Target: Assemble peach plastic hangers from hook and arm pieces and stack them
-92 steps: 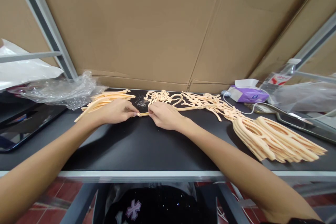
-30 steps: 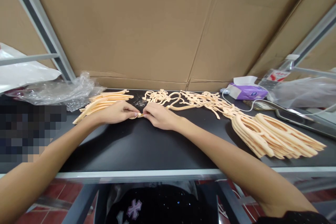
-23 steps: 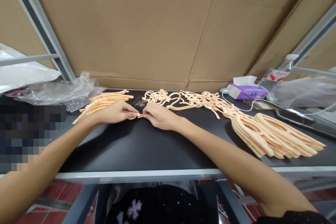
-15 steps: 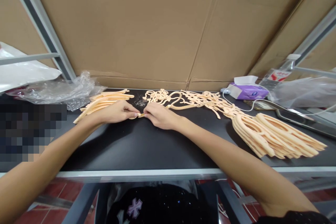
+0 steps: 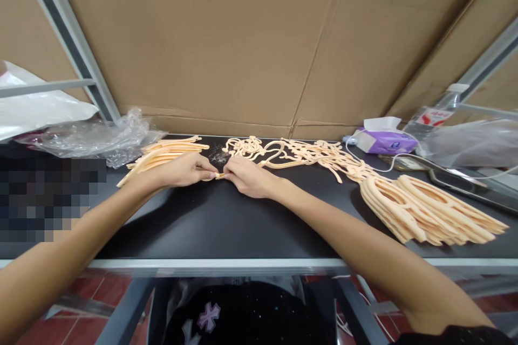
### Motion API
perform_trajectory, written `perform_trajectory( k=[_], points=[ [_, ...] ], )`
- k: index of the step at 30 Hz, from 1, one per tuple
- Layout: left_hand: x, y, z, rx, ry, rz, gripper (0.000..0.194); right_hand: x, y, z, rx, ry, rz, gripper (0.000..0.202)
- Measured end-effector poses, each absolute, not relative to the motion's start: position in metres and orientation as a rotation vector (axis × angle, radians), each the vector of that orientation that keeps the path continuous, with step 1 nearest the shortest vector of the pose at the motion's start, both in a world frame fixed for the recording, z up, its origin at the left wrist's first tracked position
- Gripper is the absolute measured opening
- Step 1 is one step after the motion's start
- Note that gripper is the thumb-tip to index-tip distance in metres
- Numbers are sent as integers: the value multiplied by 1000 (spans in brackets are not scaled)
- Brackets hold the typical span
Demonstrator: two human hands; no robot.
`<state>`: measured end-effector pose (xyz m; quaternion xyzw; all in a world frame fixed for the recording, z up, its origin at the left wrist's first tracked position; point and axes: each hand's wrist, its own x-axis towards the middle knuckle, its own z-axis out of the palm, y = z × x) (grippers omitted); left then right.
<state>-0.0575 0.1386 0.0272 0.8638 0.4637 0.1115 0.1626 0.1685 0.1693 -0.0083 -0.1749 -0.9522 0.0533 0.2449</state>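
Note:
Between my two hands a pale orange strip (image 5: 219, 176) is pinched, low over the black tabletop. My left hand (image 5: 190, 168) is closed on its left end with thumb and fingertips. My right hand (image 5: 247, 175) grips the other end, a short way to the right. Most of the strip is hidden by my fingers. Behind my left hand lies a pile of similar strips (image 5: 174, 146). Beyond my right hand is a tangle of thin curly pieces (image 5: 249, 145), and more branching pieces (image 5: 319, 153) spread rightward from it.
Stacked orange looped pieces (image 5: 421, 210) lie at the right of the black table (image 5: 226, 232). Behind them are a purple tissue pack (image 5: 386, 140), a white cable, a plastic bottle (image 5: 435, 116) and a dark flat device. Clear plastic wrap (image 5: 121, 137) lies left; cardboard (image 5: 218, 38) stands behind.
Both hands keep their pinch on the strip and hardly move. The whole view has shifted slightly.

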Motion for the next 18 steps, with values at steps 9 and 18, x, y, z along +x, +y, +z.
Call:
perform_trajectory(
  k=[9,18],
  points=[
    [-58,142,23,2483,1270,362,34,167,170,-10,-475,-2600,118,15],
    [-53,137,24,2638,1343,378,30,167,170,-10,-506,-2577,162,15]
  ],
)
